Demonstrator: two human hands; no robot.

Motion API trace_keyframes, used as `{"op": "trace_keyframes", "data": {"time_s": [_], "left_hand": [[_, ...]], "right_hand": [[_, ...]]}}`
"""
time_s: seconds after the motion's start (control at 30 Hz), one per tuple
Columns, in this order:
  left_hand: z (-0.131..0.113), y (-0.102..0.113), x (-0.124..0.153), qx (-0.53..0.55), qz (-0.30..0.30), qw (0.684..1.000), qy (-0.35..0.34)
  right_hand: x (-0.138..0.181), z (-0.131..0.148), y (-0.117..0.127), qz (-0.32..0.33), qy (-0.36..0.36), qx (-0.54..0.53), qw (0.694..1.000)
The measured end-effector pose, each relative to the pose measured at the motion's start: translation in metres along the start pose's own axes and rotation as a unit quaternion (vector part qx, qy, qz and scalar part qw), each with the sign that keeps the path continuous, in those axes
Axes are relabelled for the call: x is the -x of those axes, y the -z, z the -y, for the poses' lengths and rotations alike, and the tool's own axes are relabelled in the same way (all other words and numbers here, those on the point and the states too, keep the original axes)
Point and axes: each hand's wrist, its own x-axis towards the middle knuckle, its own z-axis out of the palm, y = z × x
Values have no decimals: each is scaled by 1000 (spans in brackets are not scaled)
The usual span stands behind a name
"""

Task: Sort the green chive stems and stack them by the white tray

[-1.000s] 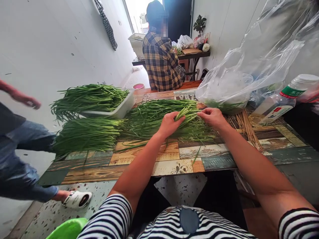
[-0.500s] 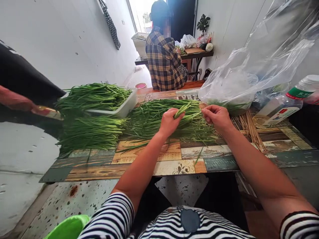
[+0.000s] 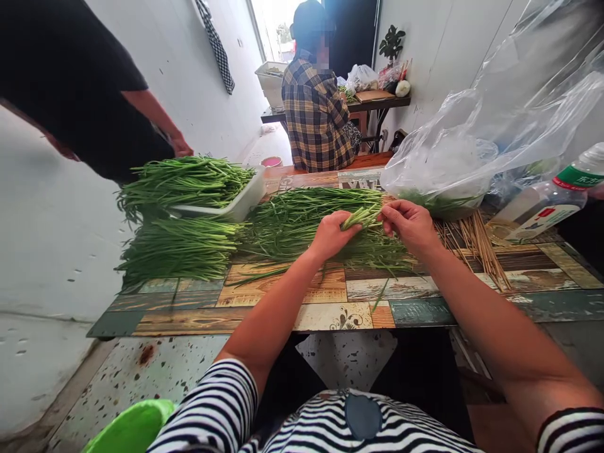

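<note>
My left hand is closed round a small bunch of green chive stalks, their cut ends poking out to the right. My right hand pinches those ends with fingers curled. Both hands hover over a loose pile of chives spread on the patterned table. A second neat heap of chives lies to the left, and a white tray heaped with more chives stands behind it.
Bamboo skewers lie right of my hands, beside a large clear plastic bag and a tipped plastic bottle. A person in black stands at the left. Another in a plaid shirt sits beyond the table. A green tub sits low left.
The person at the left has walked in closer and now stands beside the tray. My hands have drawn nearer together on the bunch, with shorter ends showing.
</note>
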Motion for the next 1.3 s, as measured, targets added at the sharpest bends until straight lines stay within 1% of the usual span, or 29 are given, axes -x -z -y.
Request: {"op": "trace_keyframes", "data": {"time_s": [0.07, 0.13, 0.3, 0.37, 0.47, 0.53, 0.67, 0.73, 0.8, 0.87, 0.97, 1.07, 1.2, 1.23, 1.27, 1.3], "left_hand": [[2, -1, -1, 19, -2, 999, 33], [3, -1, -1, 31, -2, 998, 48], [7, -4, -2, 31, -13, 998, 45], [6, -4, -2, 36, -16, 998, 50], [1, -3, -1, 24, -6, 999, 45], [-4, -1, 0, 4, 13, 999, 32], [-7, 2, 0, -23, 28, 999, 33], [-4, 2, -2, -14, 25, 999, 43], [-1, 1, -2, -1, 19, 998, 52], [1, 0, -2, 1, 11, 998, 60], [-2, -1, -1, -17, 4, 998, 62], [-6, -1, 1, -43, 1, 997, 61], [-8, 1, 1, -79, 8, 995, 60], [-8, 1, 1, -82, 10, 995, 59], [-8, 1, 1, -83, 10, 995, 59], [-8, 1, 1, -83, 9, 995, 59]], "right_hand": [[1, -2, -2, 13, -12, 26, 1000], [1, -5, -4, 6, -6, 63, 998], [1, -17, -7, -31, 74, 103, 991], [2, -18, -7, -44, 86, 122, 988], [2, -19, -8, -9, 68, 170, 983], [2, -21, -7, 13, 74, 213, 974], [-2, -25, 3, 25, 85, 262, 961], [-5, -25, 10, -2, 65, 262, 963], [-8, -24, 17, -56, 36, 251, 966], [-10, -21, 22, -105, 14, 258, 960], [-12, -15, 27, -135, 7, 334, 933], [-13, -10, 34, -105, -18, 444, 890], [-17, -4, 45, -74, -64, 572, 814], [-18, -1, 47, -68, -75, 588, 803], [-17, 2, 47, -60, -80, 595, 798], [-16, 5, 45, -54, -76, 593, 800]]}}
